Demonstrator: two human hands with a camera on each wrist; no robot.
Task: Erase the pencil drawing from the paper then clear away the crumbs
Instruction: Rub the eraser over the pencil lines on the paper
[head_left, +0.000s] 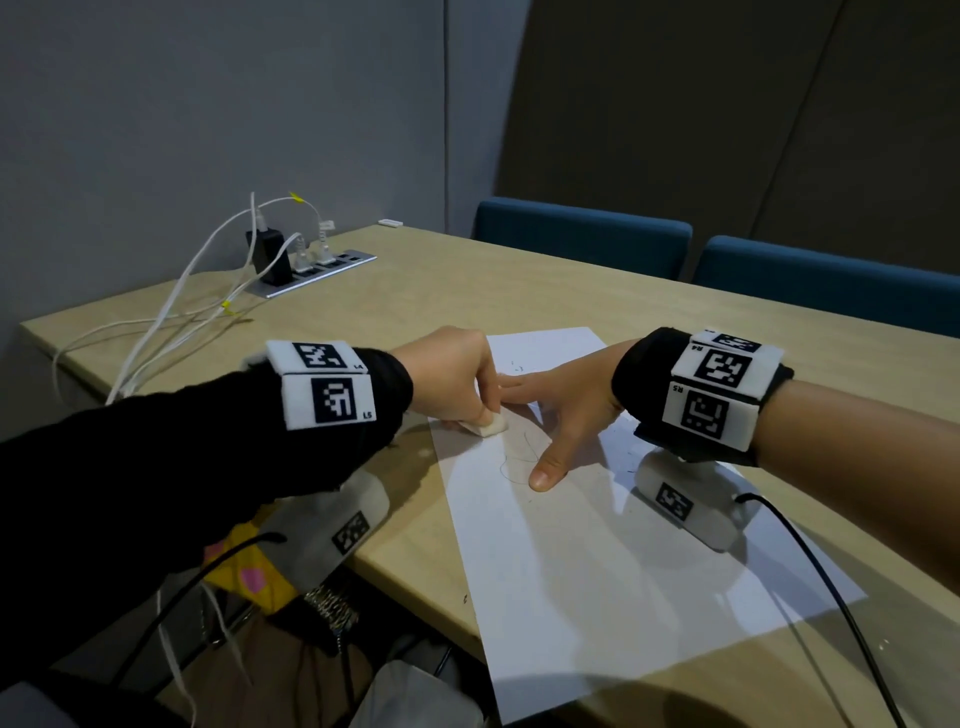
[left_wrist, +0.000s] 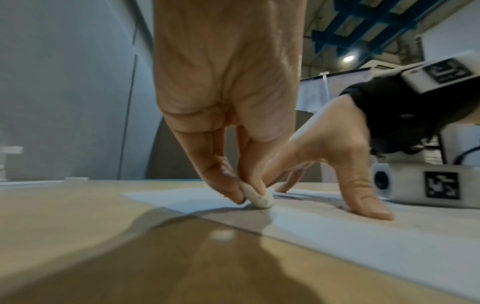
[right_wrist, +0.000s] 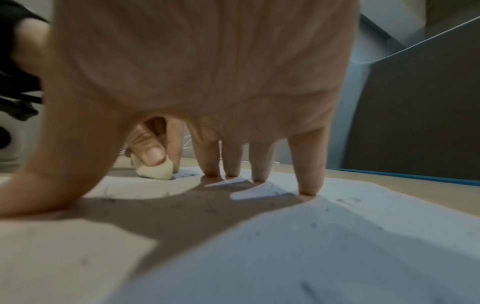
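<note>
A white sheet of paper (head_left: 571, 561) lies on the wooden table (head_left: 467, 280), with a faint pencil line (head_left: 514, 460) near its upper left. My left hand (head_left: 457, 374) pinches a white eraser (head_left: 488, 427) between thumb and fingers and holds it down at the paper's left edge; the eraser (left_wrist: 257, 198) touches the sheet, and the right wrist view shows the eraser (right_wrist: 155, 171) under the thumb. My right hand (head_left: 566, 405) lies spread on the paper just right of the eraser, its straight fingertips (right_wrist: 309, 188) and thumb (head_left: 545, 470) pressing down. Dark eraser crumbs (right_wrist: 207, 209) dot the paper.
White cables (head_left: 171, 317) run from a power strip (head_left: 311, 270) at the table's back left. Two blue chair backs (head_left: 582, 234) stand behind the far edge. The paper's near corner overhangs the table's front edge, above a yellow bag (head_left: 249, 577).
</note>
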